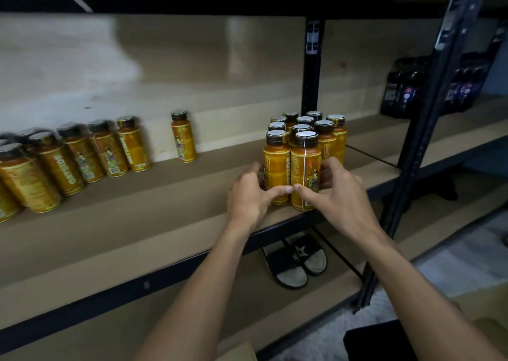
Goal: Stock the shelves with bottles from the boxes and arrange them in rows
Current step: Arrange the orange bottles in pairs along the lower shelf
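A tight cluster of several orange bottles with dark caps stands near the front edge of the brown shelf, bound by a thin white string. My left hand wraps round the cluster's left side and my right hand round its right side; both thumbs meet across the two front bottles. A row of several matching bottles lines the shelf's left part, and a single bottle stands alone by the back wall.
A black upright post stands behind the cluster and a slanted black frame post to the right. Dark bottles sit on the far right shelf. Black slippers lie on the lower shelf. A cardboard box corner shows at the bottom.
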